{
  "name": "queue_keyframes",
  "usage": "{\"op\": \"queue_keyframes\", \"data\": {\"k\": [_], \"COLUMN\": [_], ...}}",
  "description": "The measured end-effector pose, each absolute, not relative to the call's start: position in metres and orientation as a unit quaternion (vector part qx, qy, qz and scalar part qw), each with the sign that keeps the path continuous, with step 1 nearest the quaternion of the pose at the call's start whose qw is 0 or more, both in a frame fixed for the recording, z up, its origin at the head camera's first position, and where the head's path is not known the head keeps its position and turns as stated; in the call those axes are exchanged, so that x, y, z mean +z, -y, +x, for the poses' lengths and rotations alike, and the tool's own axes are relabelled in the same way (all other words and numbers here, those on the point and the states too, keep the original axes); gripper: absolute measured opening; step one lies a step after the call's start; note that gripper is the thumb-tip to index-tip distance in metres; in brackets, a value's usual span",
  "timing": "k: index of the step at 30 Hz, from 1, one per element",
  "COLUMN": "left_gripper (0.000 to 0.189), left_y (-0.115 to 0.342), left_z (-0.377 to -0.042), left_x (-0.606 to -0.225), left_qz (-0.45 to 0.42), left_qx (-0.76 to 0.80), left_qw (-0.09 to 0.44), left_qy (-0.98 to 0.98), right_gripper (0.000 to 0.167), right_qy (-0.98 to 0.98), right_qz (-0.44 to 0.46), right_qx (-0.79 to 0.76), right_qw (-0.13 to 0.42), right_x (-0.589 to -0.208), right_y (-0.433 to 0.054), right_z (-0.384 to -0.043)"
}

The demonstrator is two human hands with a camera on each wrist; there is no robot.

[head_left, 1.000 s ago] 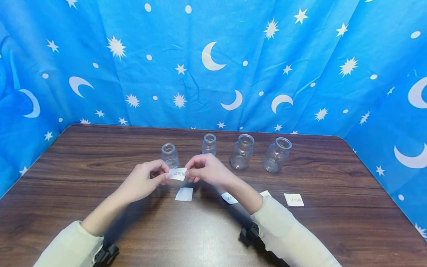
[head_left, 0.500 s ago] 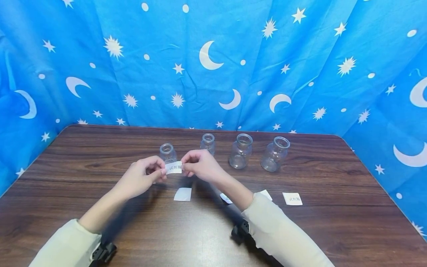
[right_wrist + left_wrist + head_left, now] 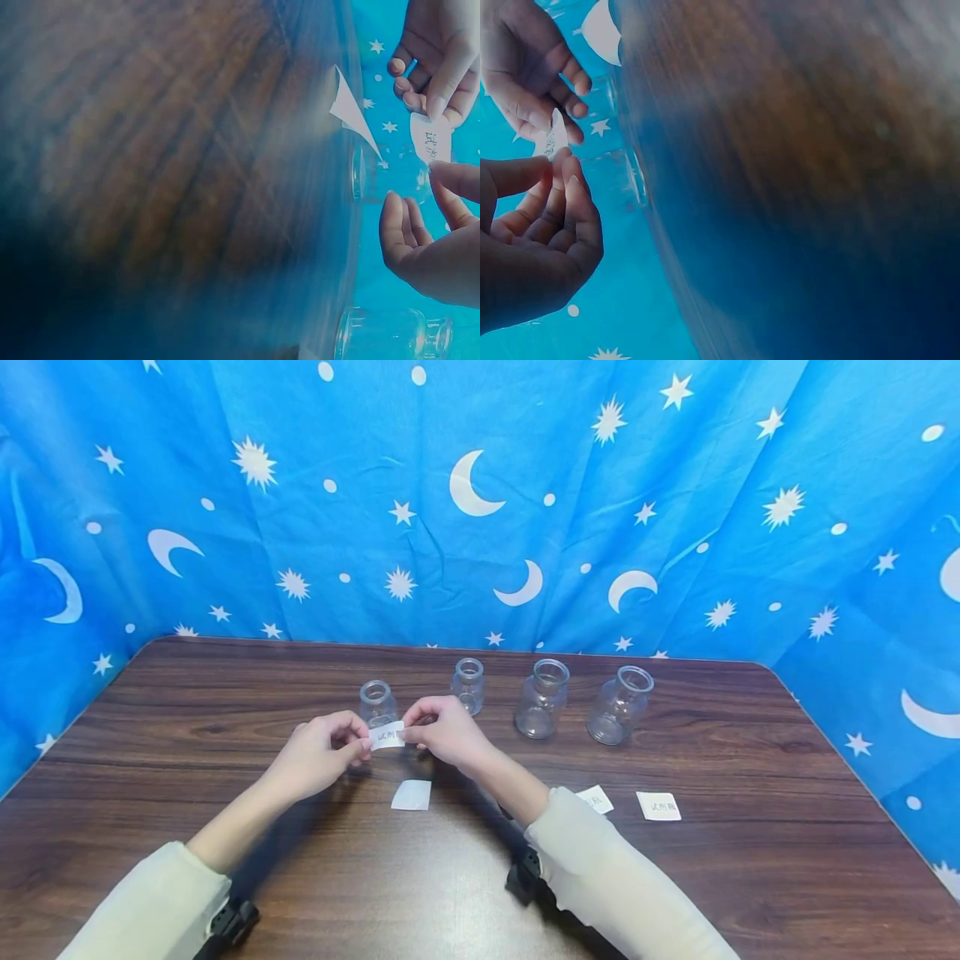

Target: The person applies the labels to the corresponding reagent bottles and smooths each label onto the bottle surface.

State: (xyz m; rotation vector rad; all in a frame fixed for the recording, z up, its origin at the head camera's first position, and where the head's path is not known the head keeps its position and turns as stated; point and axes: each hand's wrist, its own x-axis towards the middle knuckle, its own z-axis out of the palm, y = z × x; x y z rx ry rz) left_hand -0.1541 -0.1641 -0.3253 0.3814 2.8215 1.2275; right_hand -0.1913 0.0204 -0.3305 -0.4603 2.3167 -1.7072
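A small white label (image 3: 387,736) with handwritten characters is stretched between both hands. My left hand (image 3: 318,756) pinches its left end between thumb and forefinger. The right end is pinched by my right hand (image 3: 447,733). Just behind the label stands a small glass bottle (image 3: 377,697), its lower front partly covered by the label in the head view. In the right wrist view the label (image 3: 430,138) bows slightly between the fingertips, and the left wrist view shows it nearly edge-on. On the table below lies a blank white paper square (image 3: 411,795).
Another small glass bottle (image 3: 468,685) and two larger ones, a middle jar (image 3: 542,702) and a right jar (image 3: 620,706), stand in a row on the wooden table (image 3: 315,877). Two written labels lie at right, one (image 3: 660,807) flat and one (image 3: 597,799) partly behind the right sleeve.
Both hands have moved slightly left and away from me with the label, bringing it in front of the leftmost bottle. The right forearm now covers a label that showed on the table earlier.
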Motion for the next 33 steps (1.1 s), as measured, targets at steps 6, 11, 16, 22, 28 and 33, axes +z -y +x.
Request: {"op": "queue_keyframes", "data": {"k": [6,11,16,22,28,33], "left_gripper": [0.004,0.005,0.006,0.006,0.006,0.006], "left_y": [0.166,0.167,0.168,0.168,0.169,0.171], "left_z": [-0.157,-0.158,-0.16,-0.165,-0.169,-0.171], "left_x": [-0.33,-0.33,-0.329,-0.329,-0.33,-0.33], "left_qz": [0.115,0.105,0.1,0.105,0.114,0.115], "left_qx": [0.375,0.354,0.338,0.334,0.333,0.331], "left_qw": [0.012,0.003,0.003,0.001,0.007,0.008], "left_qy": [-0.92,-0.929,-0.936,-0.937,-0.936,-0.937], "right_gripper": [0.006,0.007,0.007,0.007,0.007,0.007], "right_qy": [-0.808,-0.825,-0.824,-0.822,-0.821,-0.824], "right_qz": [-0.151,-0.152,-0.148,-0.14,-0.141,-0.146], "right_qx": [-0.56,-0.537,-0.539,-0.545,-0.548,-0.542], "right_qw": [0.102,0.091,0.095,0.091,0.082,0.077], "right_x": [-0.336,-0.339,-0.34,-0.341,-0.34,-0.339], "right_y": [-0.015,-0.011,-0.009,-0.008,-0.008,-0.007], "right_z": [-0.195,-0.198,-0.2,-0.202,-0.203,-0.202]}}
